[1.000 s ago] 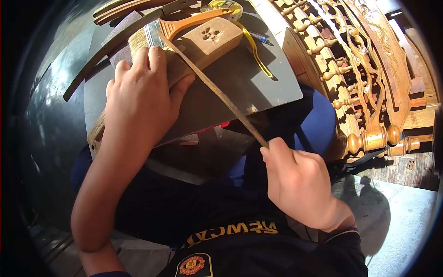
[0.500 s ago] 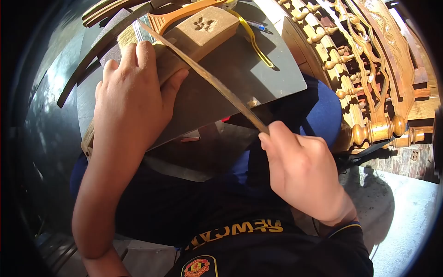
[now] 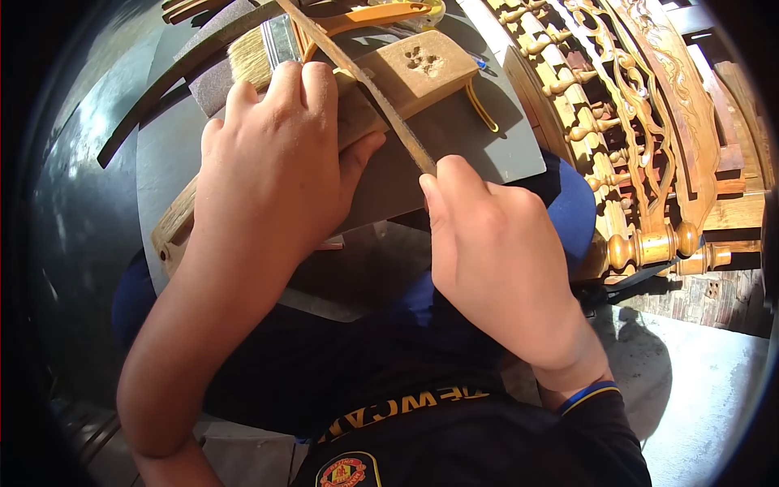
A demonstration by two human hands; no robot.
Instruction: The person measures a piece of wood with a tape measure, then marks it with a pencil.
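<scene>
The right hand (image 3: 503, 260), right of the middle, has its fingers shut around the near end of a long, thin tool (image 3: 385, 105), maybe a file. Holding just the end lets the rest reach slantwise over the wood block (image 3: 438, 77), up to the top of the frame. The left hand (image 3: 272, 162), left of the middle, grips the block, with its thumb on the near side, likely to stop it wobbling. Its fingertips are hard to see. The block lies on a gray board (image 3: 503, 154), which looks propped on the blue knees (image 3: 572, 211) like a table. Past the fingers, a flat paintbrush (image 3: 251, 61) lies close by. Carved wood (image 3: 657, 97) fills the upper right.
</scene>
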